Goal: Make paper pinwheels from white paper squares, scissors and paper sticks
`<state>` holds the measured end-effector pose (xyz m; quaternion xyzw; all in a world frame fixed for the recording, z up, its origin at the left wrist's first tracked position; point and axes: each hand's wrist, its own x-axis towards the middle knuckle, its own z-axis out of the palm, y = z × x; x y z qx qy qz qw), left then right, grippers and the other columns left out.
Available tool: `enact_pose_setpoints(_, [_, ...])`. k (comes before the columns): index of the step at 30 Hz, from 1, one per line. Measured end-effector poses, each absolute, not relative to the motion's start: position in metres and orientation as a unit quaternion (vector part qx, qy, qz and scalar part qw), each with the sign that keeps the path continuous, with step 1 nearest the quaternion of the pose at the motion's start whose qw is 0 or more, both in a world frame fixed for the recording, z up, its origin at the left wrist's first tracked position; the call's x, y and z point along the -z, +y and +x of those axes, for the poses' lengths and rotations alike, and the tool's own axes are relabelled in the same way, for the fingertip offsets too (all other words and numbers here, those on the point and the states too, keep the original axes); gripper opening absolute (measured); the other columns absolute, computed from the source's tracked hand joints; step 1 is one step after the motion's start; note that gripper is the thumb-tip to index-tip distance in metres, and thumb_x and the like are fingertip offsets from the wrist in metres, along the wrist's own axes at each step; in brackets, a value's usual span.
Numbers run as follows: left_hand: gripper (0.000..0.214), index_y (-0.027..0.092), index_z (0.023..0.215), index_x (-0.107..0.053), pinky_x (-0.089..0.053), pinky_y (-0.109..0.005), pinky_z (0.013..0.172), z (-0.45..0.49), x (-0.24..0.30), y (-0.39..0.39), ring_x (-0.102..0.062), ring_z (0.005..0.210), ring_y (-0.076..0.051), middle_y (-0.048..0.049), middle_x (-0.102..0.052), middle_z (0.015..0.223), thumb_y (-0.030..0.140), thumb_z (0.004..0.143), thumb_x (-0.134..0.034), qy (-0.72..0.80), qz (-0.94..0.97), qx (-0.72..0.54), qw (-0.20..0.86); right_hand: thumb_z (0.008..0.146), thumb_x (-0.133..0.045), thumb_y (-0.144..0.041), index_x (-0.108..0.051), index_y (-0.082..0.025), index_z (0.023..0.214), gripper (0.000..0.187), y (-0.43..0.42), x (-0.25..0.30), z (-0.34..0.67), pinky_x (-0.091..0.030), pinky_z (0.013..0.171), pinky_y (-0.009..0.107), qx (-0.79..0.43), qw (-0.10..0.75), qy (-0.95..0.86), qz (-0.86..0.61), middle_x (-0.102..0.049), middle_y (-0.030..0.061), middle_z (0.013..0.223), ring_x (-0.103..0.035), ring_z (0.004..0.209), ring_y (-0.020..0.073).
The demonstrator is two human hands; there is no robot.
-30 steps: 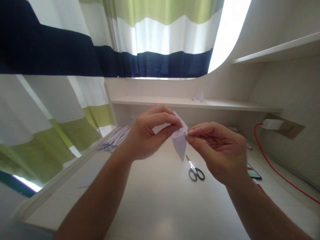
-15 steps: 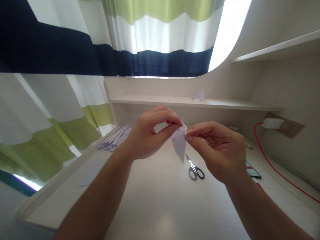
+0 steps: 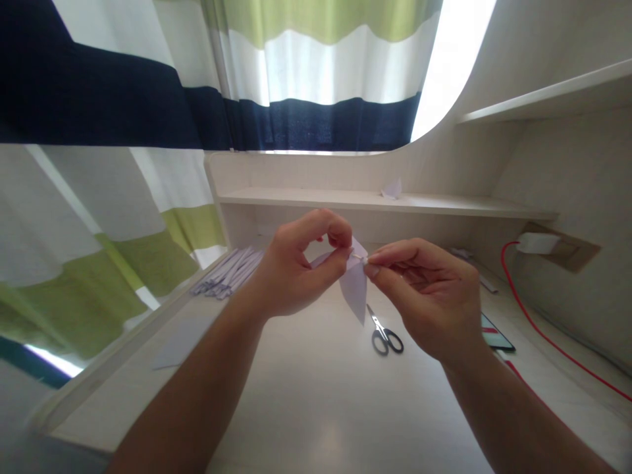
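Observation:
A folded white paper piece with pointed blades, like a pinwheel (image 3: 354,297), is held in the air between my hands. My left hand (image 3: 309,263) pinches it near its middle with thumb and index finger; one blade points down and others spread behind the fingers. My right hand (image 3: 427,289) is closed in a pinch on a small white nub (image 3: 365,261) at the pinwheel's centre. A thin pale strip or stem runs from the nub toward my left fingertips; its far end is hidden. Scissors with black handles (image 3: 387,342) lie on the desk below, touched by neither hand.
A bundle of thin rolled paper sticks (image 3: 230,273) lies at the desk's left, with white paper sheets (image 3: 180,342) nearer. A phone (image 3: 496,334) lies beyond my right wrist. A red cable (image 3: 523,306) runs from a white charger (image 3: 538,243). A small folded paper (image 3: 392,189) stands on the shelf.
My left fingertips have shifted slightly left, away from the nub, and the index finger has curled more. More of the paper's middle shows. My right hand has hardly moved.

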<state>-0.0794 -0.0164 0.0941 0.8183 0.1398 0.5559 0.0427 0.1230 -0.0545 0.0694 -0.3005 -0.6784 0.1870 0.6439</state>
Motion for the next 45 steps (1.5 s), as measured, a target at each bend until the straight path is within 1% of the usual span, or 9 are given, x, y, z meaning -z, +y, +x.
enact_pose_setpoints(5, [0.022, 0.02, 0.095, -0.069, -0.053, -0.031, 0.079, -0.0784, -0.0943, -0.0175, -0.065, 0.084, -0.015, -0.001, -0.07, 0.091, 0.0, 0.086, -0.069, 0.142, 0.825, -0.542, 0.068, 0.085, -0.08, -0.01, -0.08, -0.024, 0.09, 0.015, -0.0536, -0.0676, 0.1232, -0.061, 0.073, 0.03, -0.187, 0.641, -0.681, -0.301, -0.08, 0.0011, 0.086, -0.073, 0.077, 0.0168])
enact_pose_setpoints(10, [0.022, 0.021, 0.095, -0.07, -0.055, -0.033, 0.079, -0.0782, -0.0937, -0.0178, -0.066, 0.085, -0.017, -0.0023, -0.071, 0.091, 0.002, 0.085, -0.069, 0.144, 0.821, -0.545, 0.085, 0.085, -0.081, -0.011, -0.079, -0.025, 0.088, 0.014, -0.0547, -0.0686, 0.1237, -0.062, 0.073, 0.032, -0.191, 0.642, -0.675, -0.31, -0.08, 0.0016, 0.085, -0.073, 0.076, 0.0178])
enact_pose_setpoints(15, [0.019, 0.021, 0.095, -0.072, -0.057, -0.032, 0.078, -0.0805, -0.0946, -0.018, -0.068, 0.085, -0.017, -0.0024, -0.073, 0.092, 0.005, 0.085, -0.073, 0.143, 0.827, -0.536, 0.091, 0.084, -0.082, -0.013, -0.079, -0.025, 0.088, 0.012, -0.0548, -0.0697, 0.1231, -0.063, 0.073, 0.033, -0.19, 0.642, -0.673, -0.315, -0.08, 0.0022, 0.085, -0.074, 0.076, 0.0188])
enact_pose_setpoints(22, [0.019, 0.021, 0.094, -0.076, -0.057, -0.031, 0.079, -0.0826, -0.0969, -0.0188, -0.07, 0.084, -0.017, -0.0021, -0.076, 0.09, 0.004, 0.084, -0.073, 0.164, 0.83, -0.524, 0.097, 0.084, -0.082, -0.013, -0.08, -0.023, 0.089, 0.011, -0.0524, -0.07, 0.1253, -0.063, 0.074, 0.033, -0.206, 0.623, -0.683, -0.321, -0.081, 0.0025, 0.086, -0.074, 0.076, 0.0184])
enact_pose_setpoints(27, [0.02, 0.02, 0.095, -0.077, -0.056, -0.03, 0.077, -0.0822, -0.097, -0.0189, -0.07, 0.084, -0.017, -0.0022, -0.076, 0.091, 0.003, 0.085, -0.073, 0.166, 0.836, -0.516, 0.09, 0.085, -0.082, -0.015, -0.079, -0.023, 0.087, 0.009, -0.0514, -0.0712, 0.1241, -0.063, 0.071, 0.033, -0.196, 0.628, -0.679, -0.326, -0.08, 0.003, 0.084, -0.074, 0.074, 0.0187])
enact_pose_setpoints(32, [0.02, 0.02, 0.097, -0.077, -0.057, -0.03, 0.078, -0.0819, -0.0959, -0.0187, -0.071, 0.086, -0.017, -0.0027, -0.077, 0.093, 0.005, 0.084, -0.075, 0.166, 0.837, -0.514, 0.088, 0.085, -0.083, -0.016, -0.079, -0.025, 0.088, 0.01, -0.0502, -0.0696, 0.1246, -0.064, 0.072, 0.034, -0.203, 0.63, -0.677, -0.321, -0.08, 0.0027, 0.085, -0.074, 0.075, 0.0191])
enact_pose_setpoints(38, [0.017, 0.021, 0.098, -0.078, -0.059, -0.03, 0.079, -0.0823, -0.0974, -0.0195, -0.072, 0.087, -0.018, -0.004, -0.079, 0.095, 0.009, 0.087, -0.075, 0.173, 0.843, -0.504, 0.069, 0.085, -0.083, -0.016, -0.08, -0.024, 0.089, 0.009, -0.0497, -0.0687, 0.1249, -0.064, 0.072, 0.034, -0.203, 0.625, -0.681, -0.324, -0.081, 0.0032, 0.086, -0.075, 0.076, 0.0197])
enact_pose_setpoints(45, [0.021, 0.02, 0.098, -0.081, -0.059, -0.029, 0.079, -0.0829, -0.0992, -0.0189, -0.073, 0.089, -0.018, -0.0041, -0.08, 0.096, 0.005, 0.085, -0.075, 0.164, 0.851, -0.494, 0.064, 0.085, -0.083, -0.016, -0.08, -0.024, 0.089, 0.01, -0.0486, -0.068, 0.1244, -0.064, 0.075, 0.035, -0.217, 0.614, -0.684, -0.329, -0.081, 0.0032, 0.086, -0.075, 0.078, 0.0203])
